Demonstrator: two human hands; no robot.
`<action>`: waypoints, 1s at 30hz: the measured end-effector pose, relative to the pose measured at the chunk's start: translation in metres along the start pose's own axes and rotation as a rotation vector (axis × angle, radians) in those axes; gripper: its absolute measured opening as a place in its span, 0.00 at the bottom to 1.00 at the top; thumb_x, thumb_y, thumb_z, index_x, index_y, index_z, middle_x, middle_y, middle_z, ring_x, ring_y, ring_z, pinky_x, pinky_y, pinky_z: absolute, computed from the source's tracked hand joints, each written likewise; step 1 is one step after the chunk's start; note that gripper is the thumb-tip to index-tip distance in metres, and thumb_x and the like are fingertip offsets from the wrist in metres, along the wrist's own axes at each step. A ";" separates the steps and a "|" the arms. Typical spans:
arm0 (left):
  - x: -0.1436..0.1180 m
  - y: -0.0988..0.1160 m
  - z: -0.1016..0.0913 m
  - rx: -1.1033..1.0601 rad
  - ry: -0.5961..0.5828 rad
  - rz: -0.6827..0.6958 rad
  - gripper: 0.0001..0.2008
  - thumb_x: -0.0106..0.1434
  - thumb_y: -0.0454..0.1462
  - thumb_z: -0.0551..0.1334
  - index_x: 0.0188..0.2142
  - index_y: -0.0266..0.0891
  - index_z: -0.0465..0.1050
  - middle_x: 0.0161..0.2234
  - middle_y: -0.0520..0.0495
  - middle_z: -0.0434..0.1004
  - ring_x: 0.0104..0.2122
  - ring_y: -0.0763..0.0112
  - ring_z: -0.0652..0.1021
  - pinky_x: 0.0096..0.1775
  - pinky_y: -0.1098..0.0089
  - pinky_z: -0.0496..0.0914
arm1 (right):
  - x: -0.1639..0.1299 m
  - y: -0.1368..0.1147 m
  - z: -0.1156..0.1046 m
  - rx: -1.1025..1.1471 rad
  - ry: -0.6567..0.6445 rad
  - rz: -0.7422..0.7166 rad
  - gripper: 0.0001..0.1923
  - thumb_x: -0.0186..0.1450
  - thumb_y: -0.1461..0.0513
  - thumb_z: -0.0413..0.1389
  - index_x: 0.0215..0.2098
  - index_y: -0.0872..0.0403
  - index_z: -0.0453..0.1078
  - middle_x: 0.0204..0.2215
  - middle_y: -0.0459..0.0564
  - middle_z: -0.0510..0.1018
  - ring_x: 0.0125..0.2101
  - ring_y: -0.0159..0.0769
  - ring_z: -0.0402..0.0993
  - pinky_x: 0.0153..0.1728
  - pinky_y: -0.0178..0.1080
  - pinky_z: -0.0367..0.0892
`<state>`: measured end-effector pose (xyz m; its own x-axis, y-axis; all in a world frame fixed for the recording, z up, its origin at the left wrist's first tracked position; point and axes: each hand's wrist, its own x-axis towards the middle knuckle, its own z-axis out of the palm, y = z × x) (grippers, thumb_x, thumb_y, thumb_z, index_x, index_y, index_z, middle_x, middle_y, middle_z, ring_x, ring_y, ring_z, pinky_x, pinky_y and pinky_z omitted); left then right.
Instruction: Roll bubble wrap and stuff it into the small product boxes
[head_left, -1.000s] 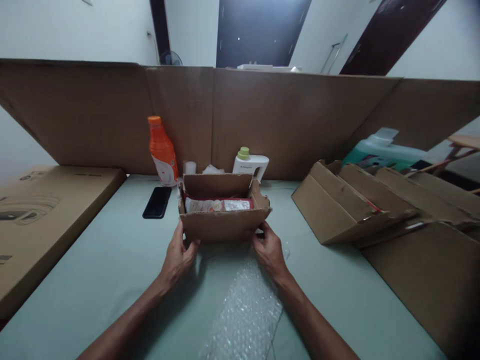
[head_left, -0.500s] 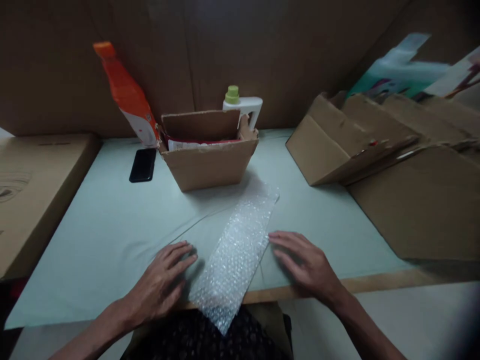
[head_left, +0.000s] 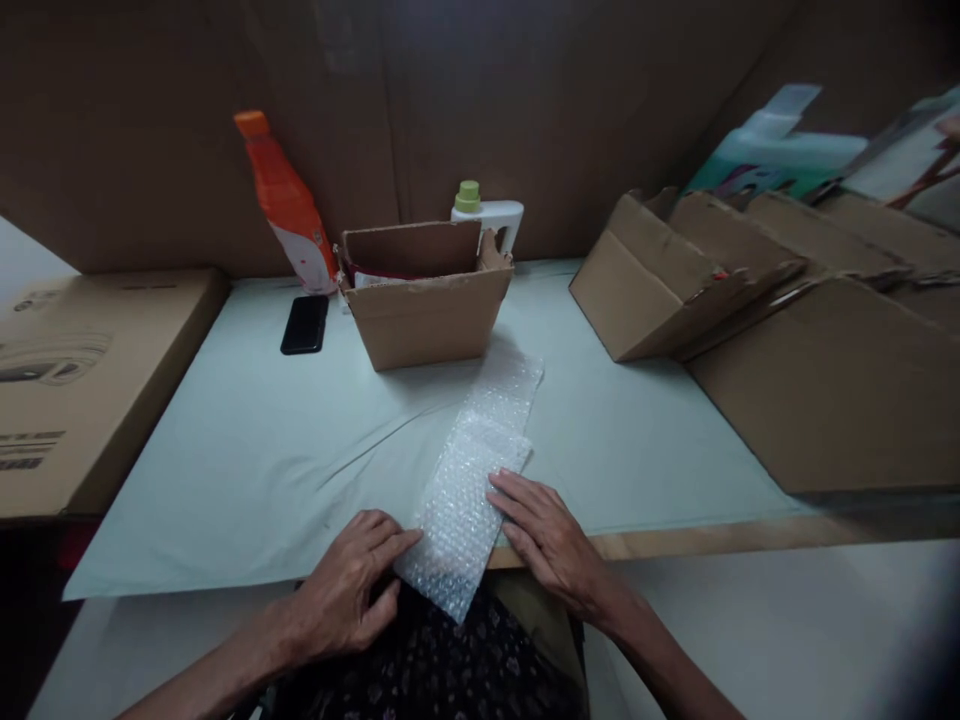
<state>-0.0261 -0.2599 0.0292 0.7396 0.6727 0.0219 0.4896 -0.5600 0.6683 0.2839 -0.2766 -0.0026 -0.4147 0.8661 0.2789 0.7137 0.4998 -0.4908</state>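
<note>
Two flat hands, left (head_left: pixel 351 590) and right (head_left: pixel 546 535), each grip open, fingertips on the bubble wrap (head_left: pixel 469 490), nothing clasped.

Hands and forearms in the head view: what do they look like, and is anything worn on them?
Both the left hand and the right hand are bare: no gloves, rings, watch or wristband visible. Both forearms are uncovered as far as the frame shows, with no sleeves in sight. Below them shows dark fabric with a small pale pattern.
</note>
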 end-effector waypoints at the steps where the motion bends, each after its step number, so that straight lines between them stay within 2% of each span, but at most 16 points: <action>1: -0.002 -0.001 0.001 -0.009 0.018 0.005 0.28 0.59 0.29 0.56 0.59 0.37 0.67 0.43 0.40 0.77 0.43 0.57 0.73 0.47 0.53 0.71 | -0.003 -0.001 -0.001 -0.005 0.005 -0.007 0.20 0.72 0.64 0.49 0.60 0.51 0.69 0.60 0.55 0.74 0.62 0.44 0.68 0.57 0.54 0.69; 4: -0.004 -0.002 0.005 -0.078 0.079 0.013 0.22 0.63 0.32 0.57 0.57 0.37 0.70 0.40 0.41 0.78 0.40 0.60 0.74 0.43 0.56 0.72 | -0.013 -0.003 -0.003 -0.030 0.028 -0.004 0.21 0.71 0.64 0.50 0.61 0.51 0.68 0.62 0.56 0.71 0.62 0.45 0.67 0.57 0.54 0.69; 7: -0.004 0.001 0.008 -0.166 0.155 0.037 0.20 0.65 0.31 0.58 0.56 0.39 0.71 0.40 0.42 0.79 0.39 0.63 0.76 0.41 0.60 0.73 | -0.018 -0.003 -0.003 -0.069 0.072 0.057 0.21 0.71 0.64 0.50 0.61 0.50 0.68 0.62 0.57 0.71 0.61 0.46 0.69 0.55 0.54 0.71; 11: -0.008 0.005 0.014 -0.160 0.243 0.129 0.26 0.64 0.29 0.58 0.61 0.42 0.66 0.42 0.41 0.79 0.41 0.63 0.77 0.42 0.60 0.74 | -0.015 0.000 0.001 -0.072 0.079 0.128 0.23 0.71 0.64 0.49 0.63 0.47 0.65 0.62 0.55 0.72 0.60 0.46 0.70 0.55 0.53 0.71; 15: -0.012 0.002 0.023 -0.171 0.276 0.111 0.30 0.62 0.26 0.56 0.63 0.44 0.64 0.41 0.42 0.80 0.40 0.64 0.78 0.41 0.63 0.75 | -0.017 -0.004 0.000 -0.085 0.088 0.039 0.28 0.68 0.68 0.50 0.66 0.48 0.62 0.62 0.56 0.72 0.61 0.46 0.68 0.55 0.54 0.70; 19: -0.011 -0.002 0.032 -0.218 0.339 0.049 0.21 0.63 0.27 0.56 0.54 0.43 0.71 0.38 0.44 0.81 0.37 0.66 0.80 0.38 0.67 0.75 | -0.027 -0.023 -0.005 -0.105 -0.006 -0.031 0.33 0.64 0.67 0.54 0.67 0.51 0.58 0.65 0.60 0.66 0.65 0.50 0.62 0.56 0.58 0.68; 22: -0.007 -0.002 0.035 -0.312 0.339 -0.034 0.13 0.66 0.30 0.57 0.46 0.41 0.75 0.35 0.46 0.82 0.35 0.68 0.80 0.37 0.69 0.75 | -0.030 -0.040 0.003 -0.110 -0.056 -0.066 0.37 0.61 0.64 0.58 0.68 0.54 0.58 0.66 0.62 0.64 0.66 0.53 0.59 0.57 0.60 0.67; 24: -0.006 -0.001 0.033 -0.359 0.317 -0.098 0.09 0.67 0.32 0.57 0.42 0.41 0.76 0.33 0.48 0.81 0.33 0.69 0.80 0.35 0.70 0.74 | -0.027 -0.047 0.014 -0.107 -0.024 -0.083 0.35 0.59 0.67 0.56 0.66 0.54 0.61 0.65 0.61 0.66 0.65 0.53 0.61 0.56 0.59 0.67; 26: -0.005 0.000 0.027 -0.371 0.278 -0.113 0.08 0.68 0.34 0.57 0.40 0.42 0.76 0.31 0.49 0.80 0.31 0.70 0.79 0.34 0.70 0.73 | -0.023 -0.047 0.025 -0.059 0.067 -0.084 0.31 0.59 0.72 0.51 0.61 0.52 0.66 0.61 0.59 0.72 0.62 0.49 0.66 0.54 0.57 0.69; 28: -0.004 -0.001 0.018 -0.345 0.235 -0.099 0.10 0.66 0.35 0.59 0.46 0.43 0.74 0.35 0.47 0.80 0.34 0.68 0.80 0.37 0.68 0.74 | -0.019 -0.044 0.030 0.048 0.158 -0.056 0.27 0.62 0.73 0.49 0.57 0.50 0.69 0.55 0.55 0.78 0.57 0.45 0.72 0.51 0.53 0.72; 30: -0.001 -0.003 0.009 -0.277 0.224 -0.080 0.23 0.64 0.35 0.60 0.59 0.45 0.66 0.47 0.43 0.77 0.46 0.62 0.78 0.46 0.62 0.75 | -0.016 -0.041 0.030 0.176 0.214 0.009 0.22 0.66 0.70 0.50 0.55 0.47 0.70 0.49 0.51 0.82 0.52 0.43 0.76 0.49 0.49 0.75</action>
<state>-0.0246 -0.2631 0.0208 0.5696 0.8155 0.1030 0.3755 -0.3697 0.8499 0.2444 -0.3107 -0.0119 -0.2667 0.8611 0.4329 0.5997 0.4999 -0.6249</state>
